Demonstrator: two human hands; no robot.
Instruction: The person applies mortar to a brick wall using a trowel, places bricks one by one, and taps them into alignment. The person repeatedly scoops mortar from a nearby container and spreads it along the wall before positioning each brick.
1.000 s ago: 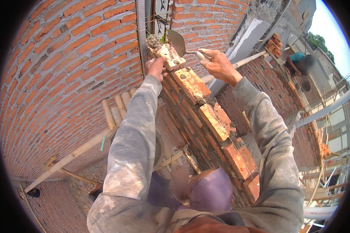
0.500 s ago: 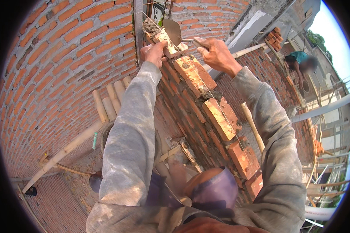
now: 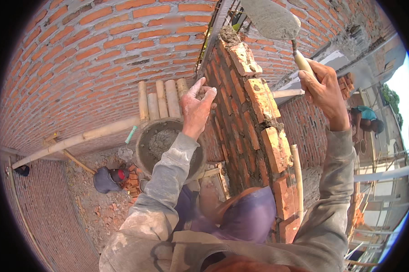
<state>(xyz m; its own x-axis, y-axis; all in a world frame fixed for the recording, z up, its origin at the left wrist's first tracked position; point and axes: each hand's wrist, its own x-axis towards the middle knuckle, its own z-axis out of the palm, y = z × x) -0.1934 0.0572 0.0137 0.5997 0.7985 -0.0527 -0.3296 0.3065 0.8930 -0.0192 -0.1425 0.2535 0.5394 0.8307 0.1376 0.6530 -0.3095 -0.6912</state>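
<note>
Right hand (image 3: 323,88) gripping trowel (image 3: 277,22) (blade grey with mortar), left hand (image 3: 196,109) open, empty, beside brick wall (image 3: 254,113), mortar pan (image 3: 161,145) below

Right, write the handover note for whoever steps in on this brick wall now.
Right hand: shut on the trowel, blade raised above the wall, grey mortar on it.
Left hand: open, empty, fingers spread beside the wall's face.
Top bricks are set along the wall's top course, with mortar at the far end.
The mortar pan sits below on the bamboo platform.
Left: trowel's mortar not yet placed.
</note>
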